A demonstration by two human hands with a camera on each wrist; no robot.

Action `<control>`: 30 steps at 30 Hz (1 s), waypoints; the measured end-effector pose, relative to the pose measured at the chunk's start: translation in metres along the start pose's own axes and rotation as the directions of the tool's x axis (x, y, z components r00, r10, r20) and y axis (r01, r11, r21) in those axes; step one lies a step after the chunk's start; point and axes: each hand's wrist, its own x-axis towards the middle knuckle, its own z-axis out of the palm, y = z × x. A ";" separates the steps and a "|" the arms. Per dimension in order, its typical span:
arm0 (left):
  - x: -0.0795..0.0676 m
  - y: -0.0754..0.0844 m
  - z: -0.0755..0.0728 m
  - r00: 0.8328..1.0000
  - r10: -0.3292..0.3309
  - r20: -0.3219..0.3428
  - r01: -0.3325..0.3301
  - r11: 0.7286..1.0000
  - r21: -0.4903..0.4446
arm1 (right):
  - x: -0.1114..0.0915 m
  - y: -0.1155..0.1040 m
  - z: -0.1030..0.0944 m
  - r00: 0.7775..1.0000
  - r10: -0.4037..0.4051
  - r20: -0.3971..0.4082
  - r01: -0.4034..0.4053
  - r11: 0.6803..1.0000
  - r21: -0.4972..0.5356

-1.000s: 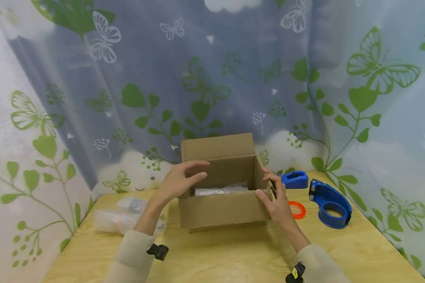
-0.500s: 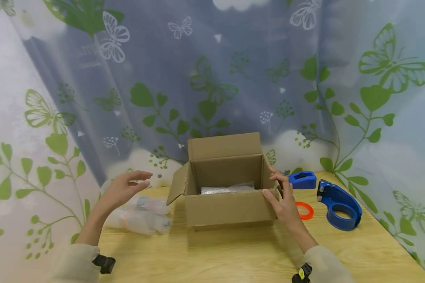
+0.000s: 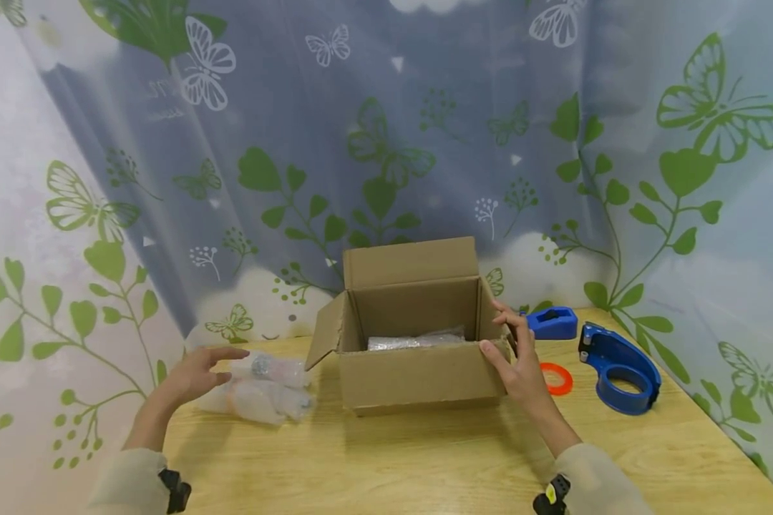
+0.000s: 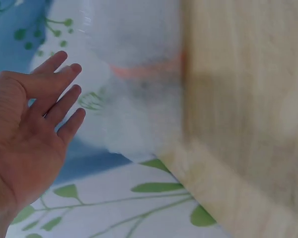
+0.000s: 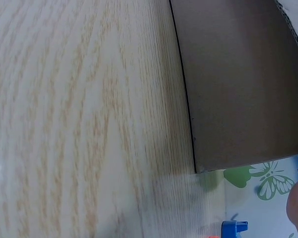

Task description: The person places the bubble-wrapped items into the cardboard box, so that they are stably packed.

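An open cardboard box [image 3: 419, 379] stands mid-table in the head view, its back and left flaps folded out. Inside lies something in clear bubble wrap [image 3: 412, 342]. My right hand [image 3: 522, 365] grips the box's right front corner, thumb at the front edge and fingers along the right side. Over at the left, my left hand [image 3: 196, 375] hovers with relaxed fingers beside two bubble-wrapped bundles [image 3: 258, 400]. The left wrist view shows that hand [image 4: 35, 124] holding nothing, apart from a blurred wrapped bundle [image 4: 144, 99] with an orange-red band. What is inside the bundles is unclear.
Right of the box sit a small blue tape dispenser [image 3: 554, 323], an orange-red ring [image 3: 568, 379] and a larger blue tape dispenser [image 3: 625, 386]. A patterned curtain [image 3: 386, 143] hangs behind the wooden table [image 3: 386, 458].
My left hand has left the box's left side, swung left, and lowered beside the wrapped bundles. The box's left flap has come into view. My right hand has stayed at the box corner.
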 end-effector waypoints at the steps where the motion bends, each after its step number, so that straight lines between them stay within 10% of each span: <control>1: 0.000 -0.005 0.002 1.000 -0.017 0.016 0.017 1.000 -0.009 | 0.000 0.000 0.000 1.000 0.001 0.000 -0.001 1.000 -0.002; 8: -0.009 -0.029 0.024 0.992 -0.119 0.042 0.120 0.992 -0.026 | 0.001 0.004 0.001 1.000 -0.006 -0.001 0.006 1.000 0.010; 19: -0.010 -0.042 0.051 0.988 0.059 -0.141 -0.049 0.996 0.077 | 0.002 0.002 -0.002 1.000 -0.027 -0.016 0.027 1.000 0.010; 30: -0.016 -0.046 0.052 0.981 0.064 -0.181 -0.043 0.993 0.114 | -0.001 0.006 -0.001 1.000 -0.004 -0.011 0.004 1.000 0.007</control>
